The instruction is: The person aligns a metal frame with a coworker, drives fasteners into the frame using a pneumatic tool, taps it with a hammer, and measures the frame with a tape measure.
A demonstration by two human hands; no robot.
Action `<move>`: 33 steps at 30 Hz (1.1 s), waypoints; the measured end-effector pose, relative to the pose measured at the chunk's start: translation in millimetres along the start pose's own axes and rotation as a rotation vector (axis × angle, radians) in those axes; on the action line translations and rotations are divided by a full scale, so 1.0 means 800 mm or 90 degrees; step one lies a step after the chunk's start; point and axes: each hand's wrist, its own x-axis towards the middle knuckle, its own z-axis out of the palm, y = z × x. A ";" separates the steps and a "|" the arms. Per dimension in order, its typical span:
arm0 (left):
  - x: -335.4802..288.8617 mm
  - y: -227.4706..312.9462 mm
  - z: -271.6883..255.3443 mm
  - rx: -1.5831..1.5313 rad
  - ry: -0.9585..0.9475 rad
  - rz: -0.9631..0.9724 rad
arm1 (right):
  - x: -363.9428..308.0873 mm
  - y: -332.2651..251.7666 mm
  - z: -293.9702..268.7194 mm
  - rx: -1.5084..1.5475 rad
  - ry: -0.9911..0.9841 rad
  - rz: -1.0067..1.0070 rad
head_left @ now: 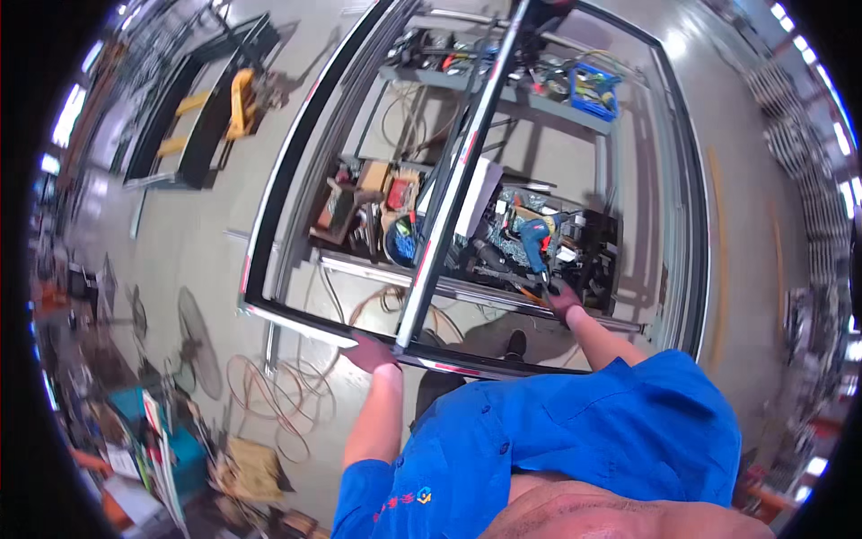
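Observation:
A large black and silver metal window frame (269,225) lies flat over a workbench, with a central bar (449,198) running away from me. My left hand (368,352), in a dark red glove, rests on the frame's near edge beside the foot of that bar. My right hand (564,301), also gloved, reaches into the tool clutter on the bench, close to a blue power drill (536,235). Whether the right hand grips anything is not visible. Both arms come out of blue short sleeves.
Tool trays (377,207) hold boxes and hand tools under the frame. A blue crate (594,92) sits on the far shelf. Coiled cables (269,395) and floor fans (199,341) lie at left, with a black and yellow rack (215,112) beyond.

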 end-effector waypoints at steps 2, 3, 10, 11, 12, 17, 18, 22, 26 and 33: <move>0.046 -0.023 0.015 0.100 -0.020 0.096 | -0.044 -0.006 0.041 0.007 -0.070 0.053; -0.055 -0.058 0.043 0.159 -0.044 0.095 | -0.061 0.088 -0.076 -0.041 -0.052 0.058; 0.013 0.031 -0.105 0.232 -0.284 0.271 | -0.217 0.180 -0.002 -0.006 0.208 0.148; 0.009 0.057 -0.108 0.259 -0.270 0.337 | -0.217 0.174 -0.011 0.017 0.160 0.131; 0.014 0.077 -0.109 0.240 -0.279 0.443 | -0.251 0.121 -0.008 0.046 0.239 0.061; 0.004 0.171 -0.113 0.376 -0.312 0.591 | -0.245 0.099 0.015 -0.046 0.349 0.144; 0.008 0.183 -0.109 0.344 -0.346 0.685 | -0.244 0.101 0.015 -0.032 0.375 0.127; 0.011 0.208 -0.077 0.307 -0.515 0.716 | -0.261 0.068 0.006 -0.025 0.367 0.120; 0.039 0.145 -0.042 0.453 -0.580 0.670 | -0.262 0.055 0.007 0.004 0.376 0.096; 0.033 0.145 -0.034 0.625 -0.590 0.707 | -0.238 0.097 0.019 -0.058 0.414 0.076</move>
